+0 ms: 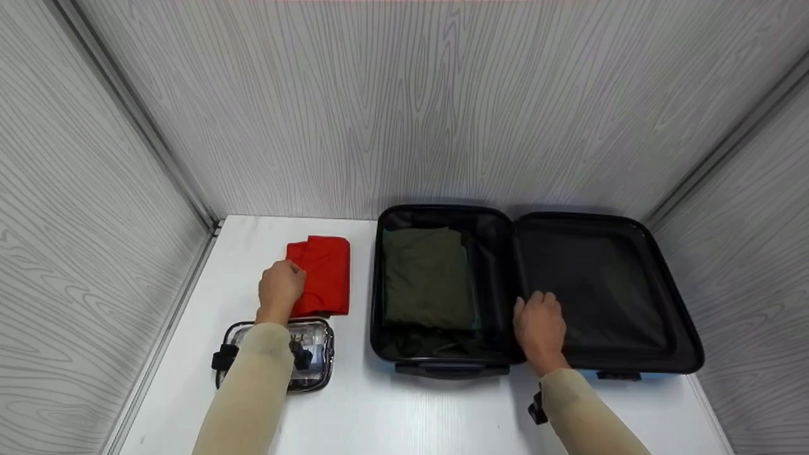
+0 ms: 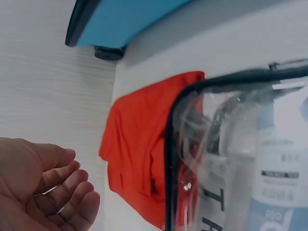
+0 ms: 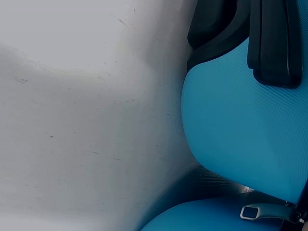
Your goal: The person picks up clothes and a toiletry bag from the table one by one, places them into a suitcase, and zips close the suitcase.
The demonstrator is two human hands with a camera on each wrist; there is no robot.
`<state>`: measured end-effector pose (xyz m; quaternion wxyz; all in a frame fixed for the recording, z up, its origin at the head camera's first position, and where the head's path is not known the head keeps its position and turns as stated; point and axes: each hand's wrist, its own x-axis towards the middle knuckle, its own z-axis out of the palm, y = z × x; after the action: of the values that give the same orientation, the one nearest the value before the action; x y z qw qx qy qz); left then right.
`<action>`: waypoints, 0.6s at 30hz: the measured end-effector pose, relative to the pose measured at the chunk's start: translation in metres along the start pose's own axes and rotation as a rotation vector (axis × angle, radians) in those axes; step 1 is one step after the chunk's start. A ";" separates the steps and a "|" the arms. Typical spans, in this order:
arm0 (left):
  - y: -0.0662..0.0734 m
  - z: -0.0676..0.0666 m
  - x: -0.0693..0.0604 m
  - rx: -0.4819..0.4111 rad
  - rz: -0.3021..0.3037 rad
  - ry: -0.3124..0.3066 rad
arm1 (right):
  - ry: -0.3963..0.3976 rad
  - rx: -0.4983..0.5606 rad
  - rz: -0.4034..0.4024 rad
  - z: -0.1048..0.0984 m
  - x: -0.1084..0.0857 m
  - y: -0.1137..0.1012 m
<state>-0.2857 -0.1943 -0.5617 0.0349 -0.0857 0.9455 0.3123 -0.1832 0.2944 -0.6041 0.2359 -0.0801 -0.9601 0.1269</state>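
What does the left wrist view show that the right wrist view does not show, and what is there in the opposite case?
Only the left wrist view shows the left hand, the red cloth and the clear pouch with a labelled bottle inside. Only the right wrist view shows a black handle and a small tab with a light-rimmed end. Both show part of the blue suitcase and the white table.

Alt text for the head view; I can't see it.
A person's bare left grip overlaps folded red cloth; the right grip is beside the seam of an open, black-lined suitcase with folded dark-green fabric in its left half. A clear, black-trimmed plastic pouch lies under the left forearm.
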 end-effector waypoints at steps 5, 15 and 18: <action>-0.013 0.003 0.002 0.003 -0.049 -0.024 | -0.062 0.006 0.024 -0.004 -0.001 0.000; -0.028 0.015 0.005 0.026 -0.102 -0.084 | -0.106 0.011 0.049 -0.005 -0.002 0.001; -0.032 0.021 0.004 0.035 -0.112 -0.115 | -0.114 0.014 0.051 -0.005 -0.002 0.000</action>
<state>-0.2832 -0.2076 -0.5975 0.1082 -0.1199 0.9409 0.2976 -0.1791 0.2947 -0.6011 0.1779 -0.0952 -0.9688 0.1438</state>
